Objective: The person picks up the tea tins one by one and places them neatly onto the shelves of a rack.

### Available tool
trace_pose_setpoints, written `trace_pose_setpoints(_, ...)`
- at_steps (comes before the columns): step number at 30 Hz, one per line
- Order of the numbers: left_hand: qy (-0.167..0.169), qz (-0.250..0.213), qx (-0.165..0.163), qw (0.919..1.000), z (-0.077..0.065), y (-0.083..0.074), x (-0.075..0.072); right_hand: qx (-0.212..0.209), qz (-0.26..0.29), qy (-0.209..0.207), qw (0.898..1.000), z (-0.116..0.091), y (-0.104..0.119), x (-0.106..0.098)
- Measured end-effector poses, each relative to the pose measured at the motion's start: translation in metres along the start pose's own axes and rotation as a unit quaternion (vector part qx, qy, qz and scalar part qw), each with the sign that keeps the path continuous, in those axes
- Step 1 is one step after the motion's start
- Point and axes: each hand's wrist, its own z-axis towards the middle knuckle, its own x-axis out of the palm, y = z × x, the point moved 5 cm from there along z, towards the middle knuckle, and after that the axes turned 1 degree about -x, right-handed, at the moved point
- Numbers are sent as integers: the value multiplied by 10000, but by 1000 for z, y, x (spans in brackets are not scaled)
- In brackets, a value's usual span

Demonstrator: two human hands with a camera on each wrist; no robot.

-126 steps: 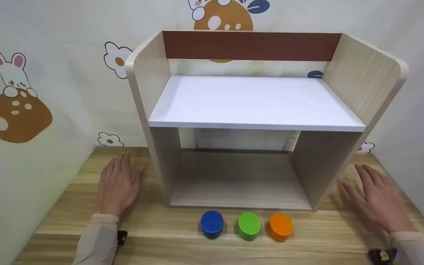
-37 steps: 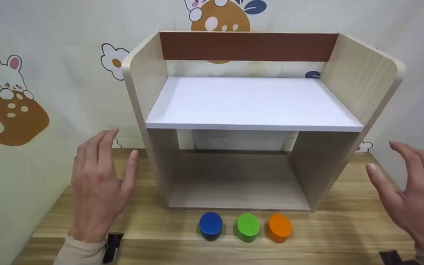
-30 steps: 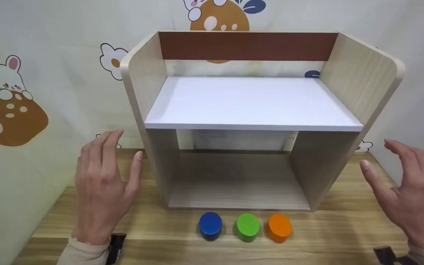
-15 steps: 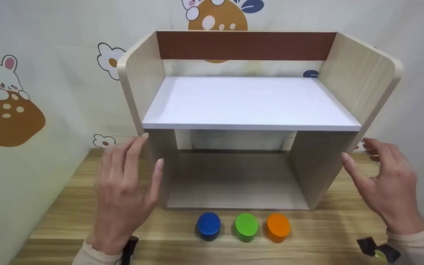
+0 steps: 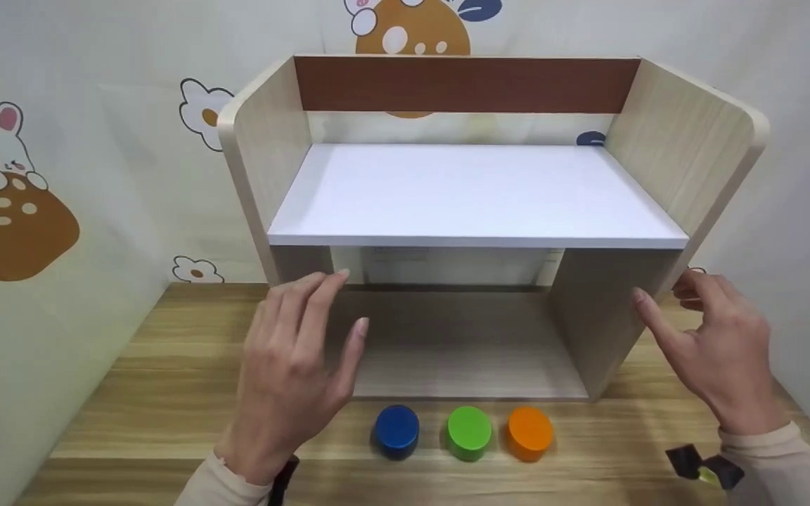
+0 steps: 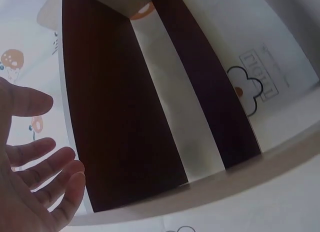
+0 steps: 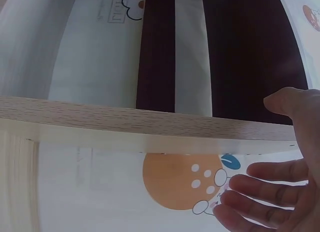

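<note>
In the head view a small two-tier shelf (image 5: 479, 240) with a white middle board and pale wood sides stands on the table. My left hand (image 5: 292, 365), fingers apart and holding nothing, is raised before the shelf's lower left side. My right hand (image 5: 721, 344) is beside the right side panel (image 5: 658, 274), thumb in front of its edge and fingers on the outer side; the right wrist view shows a gap round the panel. Between the hands, in front of the shelf, stand three short round pieces: blue (image 5: 396, 430), green (image 5: 469, 431) and orange (image 5: 529, 432).
The wood-grain table (image 5: 145, 393) meets walls covered in cartoon rabbits, fruit and flowers. A brown rail (image 5: 468, 84) spans the back of the shelf's top. Dark straps (image 5: 704, 466) circle the wrists.
Both hands have lifted off the table. Over the last second the left has moved right, across the shelf's left side, and the right has moved left to the right panel. The round pieces stay put.
</note>
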Motion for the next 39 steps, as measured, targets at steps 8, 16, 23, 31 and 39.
trace_pose_setpoints(8,273,-367,-4,9990,-4,-6,15,-135,-43,-43,9999,0,-1,3)
trace_pose_setpoints(16,536,-526,-13,9972,-12,-7,30,-114,78,-66,9999,-1,-4,9)
trace_pose_setpoints(23,929,-728,-180,9928,-20,-4,45,-214,266,-36,9994,-3,-5,15)
trace_pose_setpoints(31,1481,-1153,-536,9808,-30,3,60,-406,405,-103,9983,-4,-4,19)
trace_pose_setpoints(39,1925,-1490,-870,9660,-42,8,71,-206,329,-66,9992,-4,-3,20)
